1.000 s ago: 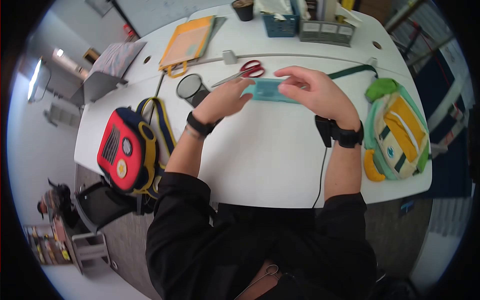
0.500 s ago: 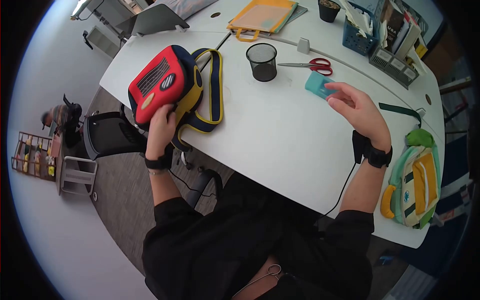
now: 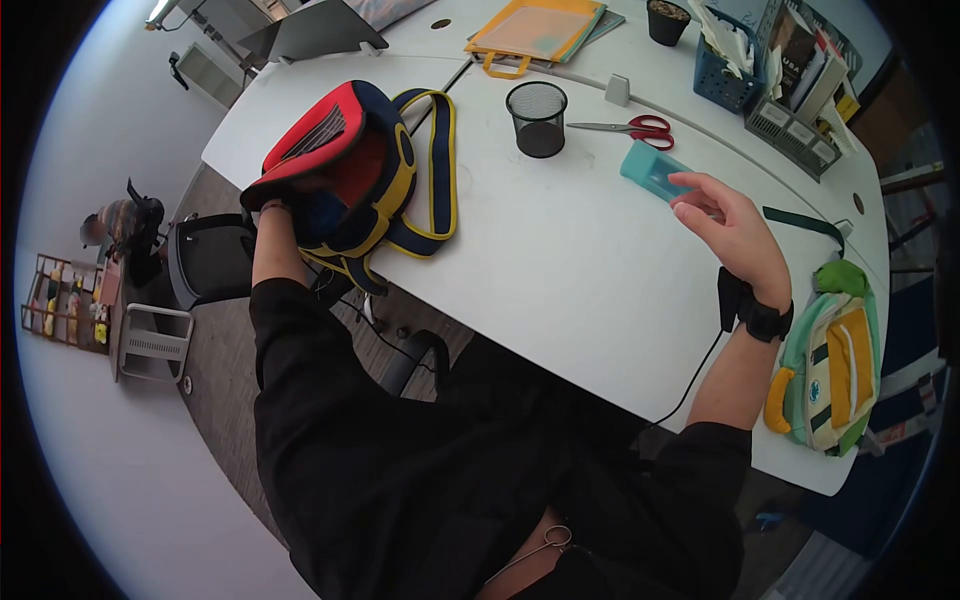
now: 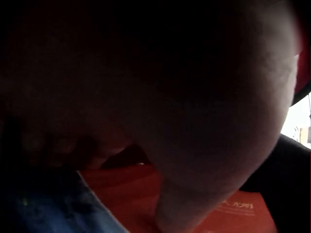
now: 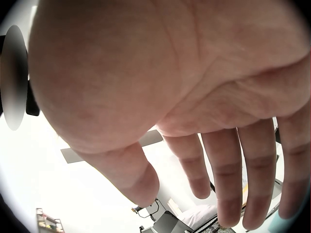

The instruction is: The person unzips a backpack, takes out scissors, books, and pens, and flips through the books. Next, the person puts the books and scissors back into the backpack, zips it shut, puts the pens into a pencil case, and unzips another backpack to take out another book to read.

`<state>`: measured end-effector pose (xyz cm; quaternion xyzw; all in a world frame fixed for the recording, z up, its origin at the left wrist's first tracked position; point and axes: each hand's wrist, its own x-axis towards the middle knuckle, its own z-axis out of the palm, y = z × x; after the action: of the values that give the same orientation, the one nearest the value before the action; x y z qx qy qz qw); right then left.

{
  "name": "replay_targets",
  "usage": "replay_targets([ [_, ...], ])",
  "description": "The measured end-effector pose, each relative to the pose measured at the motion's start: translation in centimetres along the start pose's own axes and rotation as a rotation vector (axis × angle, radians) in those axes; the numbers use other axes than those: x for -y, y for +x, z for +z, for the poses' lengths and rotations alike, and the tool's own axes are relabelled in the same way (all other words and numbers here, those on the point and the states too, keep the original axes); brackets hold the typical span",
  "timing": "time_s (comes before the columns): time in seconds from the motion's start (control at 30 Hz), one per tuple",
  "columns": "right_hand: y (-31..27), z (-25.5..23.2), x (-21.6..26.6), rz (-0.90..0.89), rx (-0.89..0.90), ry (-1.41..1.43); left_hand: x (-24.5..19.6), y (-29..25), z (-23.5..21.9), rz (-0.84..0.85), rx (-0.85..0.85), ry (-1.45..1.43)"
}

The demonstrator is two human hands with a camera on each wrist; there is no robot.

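- Right hand [image 3: 738,232]: loosely open, fingers a bit bent, thumb apart, holds nothing; fingertips at near end of teal case [image 3: 645,168]. Contact: can't tell.
- Left hand [image 4: 209,121]: deep in red bag [image 3: 315,130], hidden from the head view. Wrist view is dark; thumb points down onto red packet [image 4: 131,189] with small pale writing, other fingers murky. How far open, or whether it grips anything: can't tell.
- Red bag: at the table [image 3: 560,260] edge, on the person's left, flap up, mouth towards the person, blue-yellow strap looped beside it. Something blue [image 4: 53,199] inside, next to red packet.
- How far along, my read: bag opened, hand in, so that much is done. Search or grasp inside looks midway; nothing is out in that hand. Getting the hand back out is left. Teal case lies on the table, outside the bag.
- Green bag [image 3: 825,370]: right table edge, neither hand on it.
- Mesh cup [image 3: 540,135]: upright, scissors [image 3: 610,127] lying just beside it, towards teal case.
- Further back: yellow folder [image 3: 535,30], plant pot [image 3: 665,25], blue basket [image 3: 722,75] with papers.
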<state>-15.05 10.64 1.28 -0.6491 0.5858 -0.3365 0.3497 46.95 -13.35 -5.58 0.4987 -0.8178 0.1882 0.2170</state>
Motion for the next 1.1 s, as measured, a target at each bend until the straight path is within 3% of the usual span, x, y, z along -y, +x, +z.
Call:
replay_targets([
  [0.23,-0.3,-0.2,-0.3,0.017,-0.013,-0.012,-1.7,2.3,-0.7,0.064,-0.046,-0.013],
  [0.43,-0.1,-0.1,-0.3,0.033,-0.015,-0.043,-7.8,-0.5,-4.0,0.126,-0.089,-0.033],
  [0.5,0.1,0.0,-0.5,0.03,-0.011,-0.043,-13.2,0.0,-8.4,-0.122,0.259,0.241],
  [0.53,0.2,0.2,-0.6,0.034,-0.004,-0.048,-18.4,0.9,-11.9,-0.276,0.346,0.357],
  [0.67,0.5,0.4,-0.6,0.045,0.016,-0.044,-23.4,0.3,-17.2,-0.164,0.172,0.312],
  [0.77,0.6,0.6,-0.4,0.051,0.035,-0.055,-24.3,0.0,-19.6,-0.073,-0.211,0.168],
  [0.87,0.9,0.6,-0.5,0.045,0.031,-0.061,-25.8,-0.2,-20.9,-0.181,-0.219,-0.028],
  [0.93,0.9,0.7,-0.4,0.035,0.019,-0.056,-27.0,-0.2,-19.9,-0.216,-0.221,-0.633],
  [1.0,0.9,0.7,-0.5,0.024,0.009,-0.052,-29.2,0.7,-18.0,-0.233,-0.007,-0.93],
  [1.1,0.7,0.1,-1.2,0.03,-0.036,0.003,-31.8,0.7,-10.8,-0.22,0.324,-1.328],
])
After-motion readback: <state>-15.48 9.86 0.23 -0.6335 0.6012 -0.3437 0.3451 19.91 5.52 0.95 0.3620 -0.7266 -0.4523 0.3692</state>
